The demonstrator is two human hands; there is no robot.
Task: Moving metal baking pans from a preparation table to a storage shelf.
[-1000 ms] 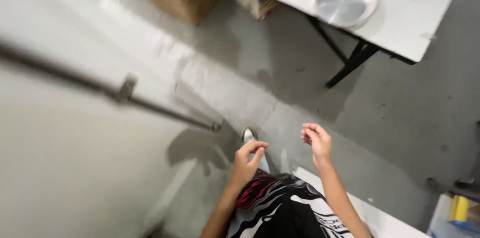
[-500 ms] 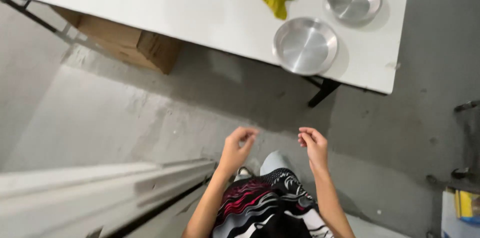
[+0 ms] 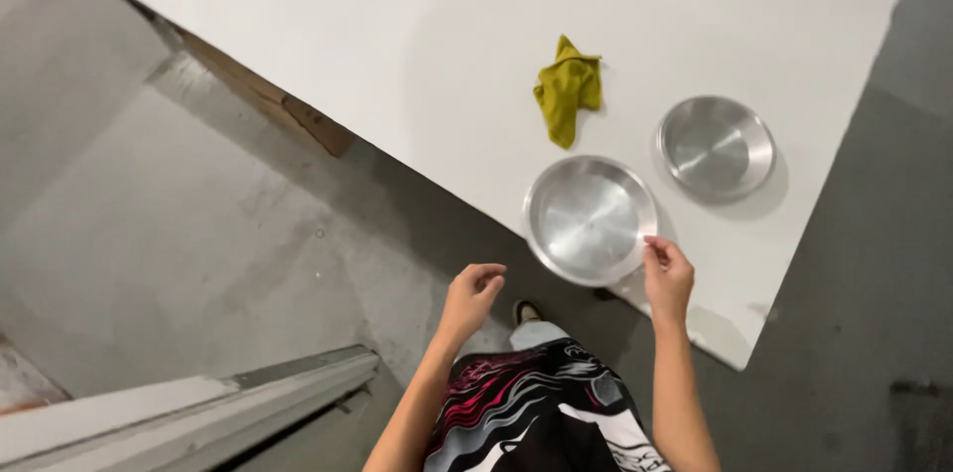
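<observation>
A round, shallow metal pan with a brushed, shiny base is seen at the near edge of a smooth white table. The right hand, loosely curled and empty, is held just beside its rim. The left hand, also loosely curled and empty, is held over grey concrete floor. A second pan and a crumpled olive cloth are set farther back.

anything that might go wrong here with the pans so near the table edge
The nearer metal pan sits right at the edge of the white table, with the right hand by its rim; a careless nudge might tip it onto the floor. The left hand hangs off the table, so it would likely be late to catch. The second metal pan and the yellow-green cloth lie further in and look safer.
</observation>
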